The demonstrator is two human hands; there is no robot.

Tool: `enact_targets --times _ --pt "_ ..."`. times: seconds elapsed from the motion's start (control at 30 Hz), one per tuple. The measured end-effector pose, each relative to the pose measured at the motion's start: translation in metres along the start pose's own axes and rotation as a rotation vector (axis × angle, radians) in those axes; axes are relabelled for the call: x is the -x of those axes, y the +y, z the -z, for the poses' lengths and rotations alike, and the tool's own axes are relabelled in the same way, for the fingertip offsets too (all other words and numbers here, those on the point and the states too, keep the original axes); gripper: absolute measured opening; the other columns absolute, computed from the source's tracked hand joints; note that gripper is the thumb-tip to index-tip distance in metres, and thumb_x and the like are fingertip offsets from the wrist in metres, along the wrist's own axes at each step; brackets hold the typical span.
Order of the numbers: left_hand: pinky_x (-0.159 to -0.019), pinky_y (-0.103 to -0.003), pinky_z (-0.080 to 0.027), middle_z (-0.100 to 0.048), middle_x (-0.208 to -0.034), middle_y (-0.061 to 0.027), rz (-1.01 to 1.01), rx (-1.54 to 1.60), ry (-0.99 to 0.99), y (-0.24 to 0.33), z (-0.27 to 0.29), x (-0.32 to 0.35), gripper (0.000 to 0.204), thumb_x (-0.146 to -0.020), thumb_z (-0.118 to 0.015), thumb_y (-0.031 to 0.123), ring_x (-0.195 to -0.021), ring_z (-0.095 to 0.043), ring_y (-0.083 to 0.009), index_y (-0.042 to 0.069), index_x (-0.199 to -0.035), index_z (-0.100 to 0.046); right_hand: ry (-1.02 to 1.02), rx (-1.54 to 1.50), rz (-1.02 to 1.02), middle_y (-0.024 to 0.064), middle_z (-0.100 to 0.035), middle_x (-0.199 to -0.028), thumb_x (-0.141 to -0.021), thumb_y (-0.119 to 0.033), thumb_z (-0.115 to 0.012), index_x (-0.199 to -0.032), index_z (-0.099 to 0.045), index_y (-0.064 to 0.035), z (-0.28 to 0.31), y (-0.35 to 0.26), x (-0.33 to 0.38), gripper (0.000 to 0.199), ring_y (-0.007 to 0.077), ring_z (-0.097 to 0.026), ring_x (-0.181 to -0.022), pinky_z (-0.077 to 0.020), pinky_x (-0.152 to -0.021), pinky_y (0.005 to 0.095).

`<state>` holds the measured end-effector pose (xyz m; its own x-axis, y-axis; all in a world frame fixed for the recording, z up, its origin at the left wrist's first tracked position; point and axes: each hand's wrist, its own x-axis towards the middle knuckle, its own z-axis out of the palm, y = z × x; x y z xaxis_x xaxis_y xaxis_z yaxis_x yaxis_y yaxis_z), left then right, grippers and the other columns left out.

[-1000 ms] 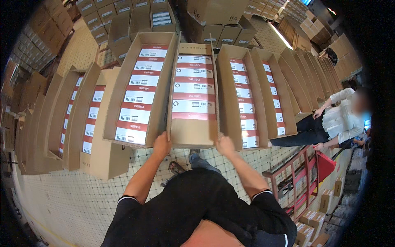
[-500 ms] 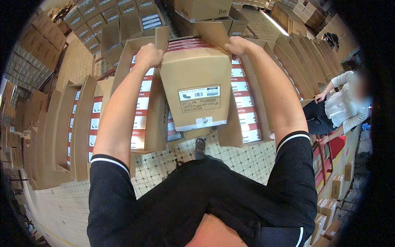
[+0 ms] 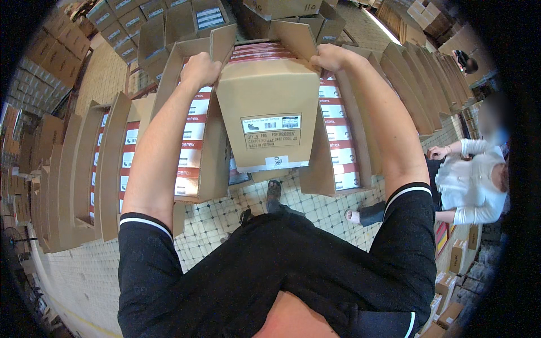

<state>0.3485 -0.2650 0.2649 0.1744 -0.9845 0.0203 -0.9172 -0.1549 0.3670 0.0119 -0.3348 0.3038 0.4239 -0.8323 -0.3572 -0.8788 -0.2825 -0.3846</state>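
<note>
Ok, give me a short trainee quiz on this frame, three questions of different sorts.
1. True or false: both hands grip the long open carton at its top corners.
2. Multiple choice: what fills the carton? A) loose bottles B) stacked red and white boxes C) folded cloth
3. Fill in: the other person, in a white top, is at the wearer's ____ side.

Key:
1. True: the left hand and right hand each hold a corner.
2. B
3. right
</note>
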Motion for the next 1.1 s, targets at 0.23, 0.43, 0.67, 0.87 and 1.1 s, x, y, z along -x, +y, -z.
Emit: enact_targets --times 0.23,0.43,0.67,0.87,1.1 --pt "-0.087 -0.050 -0.053 -0.069 -0.099 -0.0308 -0.032 0.005 -0.030 -0.006 -0.005 0.022 0.043 -0.084 -0.059 0.033 -0.097 -0.068 -0.0444 -0.006 -0.099 -0.071 0.011 0.209 0.020 0.0235 -0.072 -0.083 -0.093 -0.030 -0.048 -0.085 -0.071 0.0087 -0.019 -0.006 0.017 0.046 0.0363 -0.072 -0.082 -0.0543 -0.087 0.0442" --pt "-0.076 -0.054 -0.055 -0.068 -0.087 -0.0322 -0.105 0.048 0.010 -0.032 -0.069 0.123 0.036 -0.091 -0.056 0.029 -0.084 -0.068 -0.0472 -0.004 -0.093 -0.070 0.208 0.298 -0.030 0.0312 -0.068 -0.095 -0.095 -0.033 -0.052 -0.093 -0.066 0.0083 -0.134 0.005 0.082 0.043 0.0442 -0.068 -0.092 -0.0547 -0.085 0.0515" --pt "-0.074 -0.058 -0.053 -0.067 -0.083 -0.0325 0.095 0.236 -0.287 -0.074 -0.188 0.294 0.043 -0.095 -0.054 0.031 -0.080 -0.066 -0.0503 0.001 -0.127 -0.053 0.199 -0.057 -0.380 0.0295 -0.067 -0.099 -0.088 -0.023 -0.068 -0.120 -0.059 -0.0026 -0.360 0.025 0.180 0.039 0.0454 -0.067 -0.092 -0.0544 -0.082 0.0534" --pt "-0.075 -0.056 -0.053 -0.067 -0.094 -0.0320 0.109 0.277 -0.312 -0.059 -0.210 0.330 0.062 -0.095 -0.055 0.026 -0.084 -0.066 -0.0491 0.007 -0.150 -0.033 0.386 -0.366 -0.579 0.0306 -0.067 -0.104 -0.097 -0.032 -0.056 -0.123 -0.061 0.0005 -0.435 0.036 0.199 0.042 0.0447 -0.065 -0.101 -0.0510 -0.085 0.0521" --pt "-0.083 -0.051 -0.055 -0.049 -0.141 -0.0271 -0.056 0.276 -0.208 -0.041 -0.190 0.323 0.072 -0.094 -0.057 0.020 -0.113 -0.060 -0.0452 0.021 -0.157 -0.022 0.023 -0.722 -0.140 0.0265 -0.049 -0.143 -0.101 -0.036 -0.051 -0.140 -0.051 0.0013 -0.433 -0.076 0.181 0.054 0.0367 -0.045 -0.136 -0.0339 -0.114 0.0403"
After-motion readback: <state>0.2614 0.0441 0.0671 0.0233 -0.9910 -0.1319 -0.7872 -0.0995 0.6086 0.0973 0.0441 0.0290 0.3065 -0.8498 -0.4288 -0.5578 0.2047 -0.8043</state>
